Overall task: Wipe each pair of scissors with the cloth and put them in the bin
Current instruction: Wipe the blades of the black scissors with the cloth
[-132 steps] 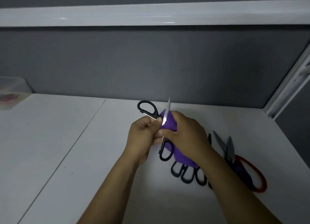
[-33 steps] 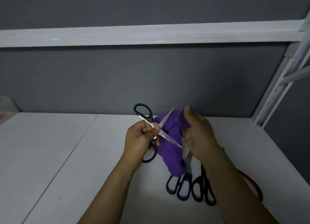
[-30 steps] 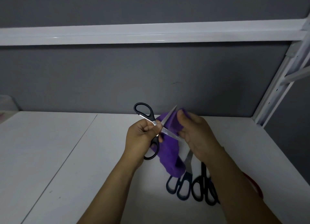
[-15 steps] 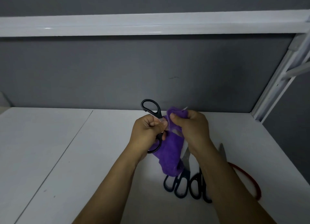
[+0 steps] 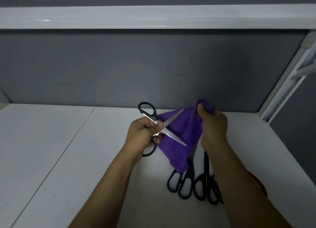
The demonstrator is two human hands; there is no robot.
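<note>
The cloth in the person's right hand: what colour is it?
Purple, seen in the head view: the cloth hangs from the right hand.

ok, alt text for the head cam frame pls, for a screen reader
A person's left hand holds black-handled scissors with the blades spread open, while the right hand holds up a purple cloth behind the blades. Two more pairs of dark-handled scissors lie on the white table below.

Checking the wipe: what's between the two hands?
In the head view, the open scissor blades lie against the cloth, between the left hand and right hand.
</note>
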